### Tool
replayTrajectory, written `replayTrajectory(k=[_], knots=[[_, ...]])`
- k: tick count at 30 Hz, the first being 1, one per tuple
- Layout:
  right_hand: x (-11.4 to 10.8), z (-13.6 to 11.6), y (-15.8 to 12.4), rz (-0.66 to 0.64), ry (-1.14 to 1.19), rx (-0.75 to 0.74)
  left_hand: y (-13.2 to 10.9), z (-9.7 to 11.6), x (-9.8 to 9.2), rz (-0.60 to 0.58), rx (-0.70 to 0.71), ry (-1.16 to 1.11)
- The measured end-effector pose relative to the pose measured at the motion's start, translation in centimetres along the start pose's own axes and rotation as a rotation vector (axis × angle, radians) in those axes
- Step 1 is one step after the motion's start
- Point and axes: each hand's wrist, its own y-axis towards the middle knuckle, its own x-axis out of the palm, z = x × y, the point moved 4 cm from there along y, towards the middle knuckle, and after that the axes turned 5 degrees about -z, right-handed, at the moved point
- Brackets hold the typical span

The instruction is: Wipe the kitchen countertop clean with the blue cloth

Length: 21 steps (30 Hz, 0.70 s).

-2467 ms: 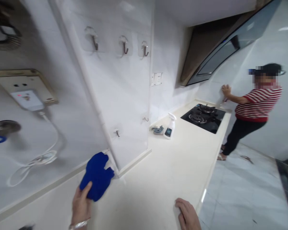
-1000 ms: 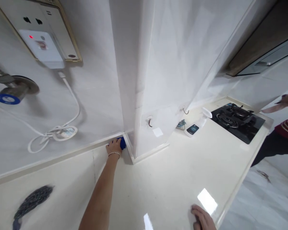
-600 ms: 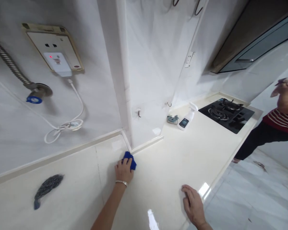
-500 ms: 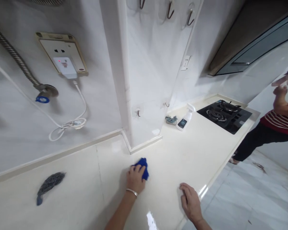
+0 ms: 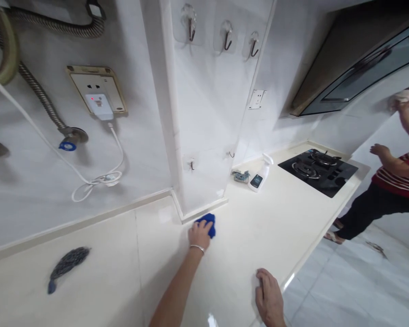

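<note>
My left hand (image 5: 199, 235) presses a crumpled blue cloth (image 5: 210, 225) onto the cream countertop (image 5: 245, 236), close to the foot of the white wall pillar (image 5: 207, 118). Its fingers are bent over the cloth, and a bracelet circles the wrist. Near the counter's front edge rests my right hand (image 5: 269, 297), its fingers loosely bent and slightly apart with nothing in them. Far to the left of my left hand, a dark grey, bunched cloth-like item (image 5: 68, 265) lies on the counter.
A white spray bottle (image 5: 260, 175) stands beside a small bluish item (image 5: 241, 175) against the wall. Beyond them sits a black gas hob (image 5: 316, 170) under a range hood (image 5: 354, 59). A plugged-in charger (image 5: 100, 106) trails a white cord. At right, another person (image 5: 391, 181) holds a cloth against the wall.
My left hand has slid the blue cloth forward and slightly right, up to the pillar's base. My right hand stays near the counter edge. The other person's raised hand has moved against the wall.
</note>
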Motion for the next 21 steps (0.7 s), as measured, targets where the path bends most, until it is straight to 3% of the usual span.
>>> replayTrajectory(k=[2,5,9,12,16,21], knots=[[0.1,0.2,0.0,0.014,-0.013,-0.016,-0.7,-4.1,-2.5,0.065,-0.107,0.021],[0.4,0.4,-0.1,0.016,-0.025,-0.042,-4.4,-8.6,-4.7,0.139,-0.233,0.031],[0.5,0.6,-0.1,-0.019,-0.011,-0.034,-9.1,-13.1,-6.5,0.203,-0.433,-0.014],[0.5,1.0,-0.2,-0.043,-0.001,-0.065,-10.4,-15.5,-7.8,0.209,-0.546,-0.143],[0.9,2.4,-0.7,-0.085,-0.002,-0.105,-9.7,-16.2,-8.6,0.274,-0.663,-0.423],[1.2,3.1,-0.6,-0.164,0.022,-0.018,-4.7,-13.2,-7.6,0.425,-0.694,-0.633]])
